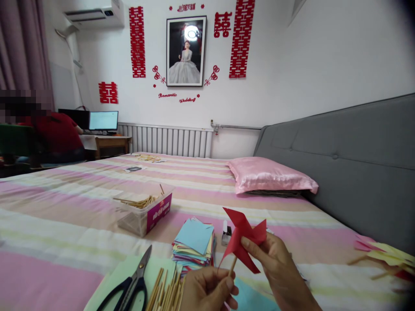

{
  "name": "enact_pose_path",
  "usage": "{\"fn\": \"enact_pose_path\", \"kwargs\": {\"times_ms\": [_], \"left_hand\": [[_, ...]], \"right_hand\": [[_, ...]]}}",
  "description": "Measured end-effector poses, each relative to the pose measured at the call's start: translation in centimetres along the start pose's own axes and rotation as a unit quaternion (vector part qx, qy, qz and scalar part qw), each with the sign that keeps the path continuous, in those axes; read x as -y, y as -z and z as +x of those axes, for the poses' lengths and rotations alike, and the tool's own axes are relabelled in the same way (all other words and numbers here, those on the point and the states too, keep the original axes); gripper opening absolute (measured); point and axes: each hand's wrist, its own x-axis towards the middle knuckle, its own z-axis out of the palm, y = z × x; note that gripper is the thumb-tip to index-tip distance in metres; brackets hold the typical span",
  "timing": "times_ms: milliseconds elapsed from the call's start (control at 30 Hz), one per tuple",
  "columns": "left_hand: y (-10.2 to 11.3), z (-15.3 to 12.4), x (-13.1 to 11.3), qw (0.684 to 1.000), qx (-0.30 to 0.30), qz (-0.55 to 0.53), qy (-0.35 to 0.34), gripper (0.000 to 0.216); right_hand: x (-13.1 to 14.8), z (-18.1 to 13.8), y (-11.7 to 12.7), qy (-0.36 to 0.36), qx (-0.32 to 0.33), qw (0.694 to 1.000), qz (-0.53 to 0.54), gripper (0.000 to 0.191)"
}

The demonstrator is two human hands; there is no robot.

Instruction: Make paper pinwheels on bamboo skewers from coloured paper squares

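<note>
A red paper pinwheel is pinched between the thumb and fingers of my right hand. My left hand is closed round a thin wooden stick, whose upper end meets the pinwheel. Whether the two are joined is hidden behind the paper. Just beyond my hands stands a stack of coloured paper squares, light blue on top. Left of my left hand, several wooden sticks and dark-handled scissors rest on pale green paper. Light blue paper lies partly under my hands.
A see-through plastic box with sticks stands on the striped bed. A small box lies past the pinwheel. Yellow and pink paper pinwheels lie far right, near a pink pillow. A person in red sits by monitors.
</note>
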Motion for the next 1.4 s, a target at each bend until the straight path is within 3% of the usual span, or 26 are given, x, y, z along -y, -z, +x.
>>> {"fn": "enact_pose_path", "kwargs": {"times_ms": [167,300,467,533,667,733,833,1067,1300,1400], "left_hand": [[0.3,0.3,0.2,0.999,-0.003,-0.035,-0.010,0.031],[0.8,0.5,0.3,0.996,-0.021,-0.089,-0.010,0.029],[1.0,0.3,-0.2,0.989,-0.064,-0.129,-0.015,0.032],[0.9,0.3,-0.4,0.990,-0.075,-0.121,-0.018,0.033],[0.7,0.2,-0.6,0.991,-0.084,-0.097,-0.043,0.034],[0.6,0.2,-0.7,0.992,-0.079,-0.084,-0.053,0.032],[0.5,0.1,-0.7,0.992,-0.089,-0.079,-0.051,0.031],[0.7,0.2,-0.6,0.991,-0.102,-0.073,-0.039,0.035],[0.6,0.2,-0.6,0.991,-0.105,-0.074,-0.038,0.034],[0.6,0.1,-0.7,0.990,-0.116,-0.070,-0.036,0.034]], "right_hand": [[-0.1,0.2,-0.2,-0.013,0.020,1.000,0.009,0.029],[0.0,0.5,-0.2,-0.020,0.044,0.998,0.048,0.048],[-0.1,0.5,0.2,-0.034,0.028,0.999,0.005,0.039],[-0.3,0.3,0.2,-0.039,0.065,0.997,-0.002,0.037],[-0.9,0.1,-0.3,-0.063,0.198,0.978,-0.035,0.042],[-1.0,0.1,-0.5,-0.064,0.220,0.972,-0.043,0.040],[-0.9,0.1,-0.5,-0.064,0.195,0.978,-0.030,0.040],[-0.4,0.6,0.3,-0.061,0.036,0.997,-0.006,0.029],[-0.4,0.6,0.5,-0.065,0.041,0.997,0.010,0.030],[-0.5,0.4,0.6,-0.069,0.091,0.993,0.002,0.038]]}}
